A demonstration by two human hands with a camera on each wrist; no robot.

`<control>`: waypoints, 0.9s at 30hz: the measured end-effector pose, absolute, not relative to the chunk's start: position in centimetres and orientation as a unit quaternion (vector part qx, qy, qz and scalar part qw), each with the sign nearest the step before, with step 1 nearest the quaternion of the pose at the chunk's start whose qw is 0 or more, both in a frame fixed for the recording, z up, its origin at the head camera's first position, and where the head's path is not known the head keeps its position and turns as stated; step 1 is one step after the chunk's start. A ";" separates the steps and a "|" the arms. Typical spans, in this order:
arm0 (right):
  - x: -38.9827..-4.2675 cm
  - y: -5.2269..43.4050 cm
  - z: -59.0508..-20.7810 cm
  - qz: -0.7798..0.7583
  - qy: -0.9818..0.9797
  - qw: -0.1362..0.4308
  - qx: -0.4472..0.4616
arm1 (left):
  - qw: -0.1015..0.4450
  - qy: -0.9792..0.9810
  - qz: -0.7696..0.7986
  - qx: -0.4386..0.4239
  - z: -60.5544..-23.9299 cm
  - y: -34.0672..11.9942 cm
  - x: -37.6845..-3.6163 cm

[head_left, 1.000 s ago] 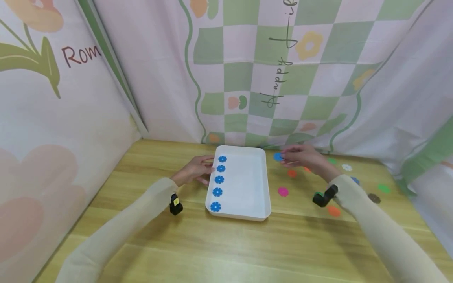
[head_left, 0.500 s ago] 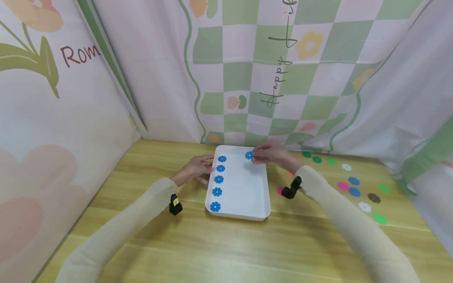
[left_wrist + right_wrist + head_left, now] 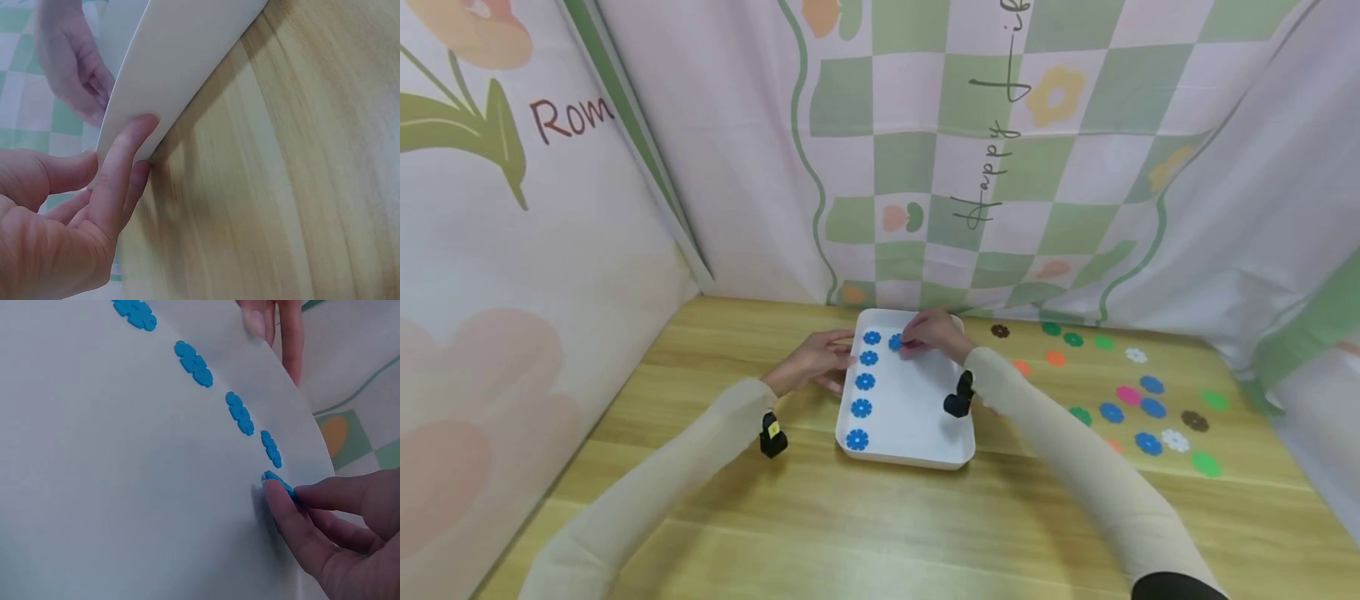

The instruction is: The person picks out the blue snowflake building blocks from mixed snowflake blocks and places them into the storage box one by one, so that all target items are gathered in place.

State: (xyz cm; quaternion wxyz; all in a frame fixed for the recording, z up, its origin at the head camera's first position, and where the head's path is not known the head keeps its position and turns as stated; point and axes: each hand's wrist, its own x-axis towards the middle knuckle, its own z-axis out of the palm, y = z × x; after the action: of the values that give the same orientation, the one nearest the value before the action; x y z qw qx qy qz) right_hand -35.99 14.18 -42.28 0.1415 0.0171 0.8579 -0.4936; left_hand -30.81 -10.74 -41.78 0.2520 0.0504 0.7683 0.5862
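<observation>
In the head view, a white tray (image 3: 917,450) rests on the wooden table, with a column of blue flower-shaped discs (image 3: 865,382) along its left side. My right hand (image 3: 934,330) reaches over the tray's far end. Its thumb and fingers pinch a blue flower-shaped disc (image 3: 279,482), seen nearly edge-on in the right wrist view, low over the tray floor. At the tray's left, my left hand (image 3: 75,206) rests its extended fingers against the outer wall (image 3: 165,69), with the thumb beside the rim.
Right of the tray lie scattered discs: blue (image 3: 1111,412), pink (image 3: 1127,395), white (image 3: 1176,440), brown (image 3: 1195,421), green (image 3: 1206,464) and orange (image 3: 1055,357). A patterned curtain (image 3: 925,167) hangs behind the table; another printed cloth (image 3: 550,275) stands at left.
My right hand has moved left from the table beyond the tray's right edge to over the tray, carrying the blue disc towards the column. My left hand has stayed at the tray's left wall.
</observation>
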 end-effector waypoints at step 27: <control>-35.0 16.2 -40.3 -0.437 0.889 0.103 -0.093 | 0.252 0.765 0.590 0.057 -41.9 -10.9 -30.6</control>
State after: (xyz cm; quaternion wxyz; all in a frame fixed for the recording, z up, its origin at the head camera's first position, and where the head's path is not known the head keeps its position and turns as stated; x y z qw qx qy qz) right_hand -34.99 16.24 -40.32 0.1029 -0.0926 0.8887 -0.4372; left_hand -30.63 -10.91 -41.88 0.2521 0.0567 0.7650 0.5899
